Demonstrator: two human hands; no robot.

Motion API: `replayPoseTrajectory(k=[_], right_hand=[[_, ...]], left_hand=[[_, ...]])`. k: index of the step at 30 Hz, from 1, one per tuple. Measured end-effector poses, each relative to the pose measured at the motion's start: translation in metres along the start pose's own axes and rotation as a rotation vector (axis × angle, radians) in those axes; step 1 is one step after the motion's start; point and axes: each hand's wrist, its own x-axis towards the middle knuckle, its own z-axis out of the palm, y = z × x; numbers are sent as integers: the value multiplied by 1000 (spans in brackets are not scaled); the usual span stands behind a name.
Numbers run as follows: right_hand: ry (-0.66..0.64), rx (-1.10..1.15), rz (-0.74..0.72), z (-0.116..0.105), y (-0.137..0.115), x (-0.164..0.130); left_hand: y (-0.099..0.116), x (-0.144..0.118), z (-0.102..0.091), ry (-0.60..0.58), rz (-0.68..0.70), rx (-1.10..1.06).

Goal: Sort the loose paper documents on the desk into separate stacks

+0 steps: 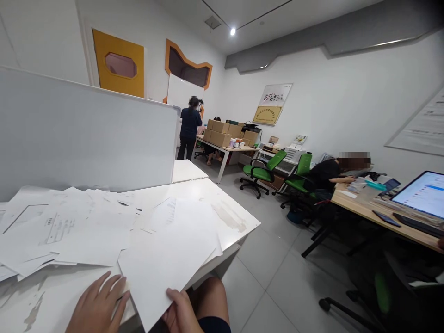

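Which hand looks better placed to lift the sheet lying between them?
Probably the right hand: its thumb presses on the edge of the white sheet, fingers apparently underneath. The left hand is open by the sheet's left edge, not visibly gripping it.

Stacked brown cardboard boxes (219,133) sit on a white-legged table (241,149) near a green swivel chair with black armrests (262,173). A dark flat phone (386,218) lies on a light wooden desk (364,209) near a lit screen (423,193).
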Motion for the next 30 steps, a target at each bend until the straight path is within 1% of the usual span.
replayPoseTrajectory(k=[2, 3, 5, 7, 10, 15, 18, 21, 25, 30], right_hand=[[16, -28, -6, -1, 5, 0], [19, -48, -15, -1, 6, 0], [28, -101, -26, -1, 8, -1], [40, -159, -31, 0, 8, -2], [71, -219, -53, 0, 10, -2], [107, -281, -95, -4, 15, 0], [113, -304, -105, -7, 15, 0], [102, -303, -115, -8, 14, 0], [74, -302, -122, -7, 11, -1], [73, -301, -127, -6, 9, -2]], left_hand=[[-12, -17, 7, -91, -120, 16], [-14, -23, 10, -128, -155, 6], [-15, -30, 12, -177, -186, -17], [-13, -33, 13, -186, -188, -18], [-13, -32, 13, -162, -139, 2], [-15, -31, 13, -38, -10, 58], [-13, -28, 12, 9, 50, 85], [-10, -26, 11, 13, 78, 91], [-8, -23, 9, 10, 72, 87], [-4, -21, 5, 8, 77, 81]])
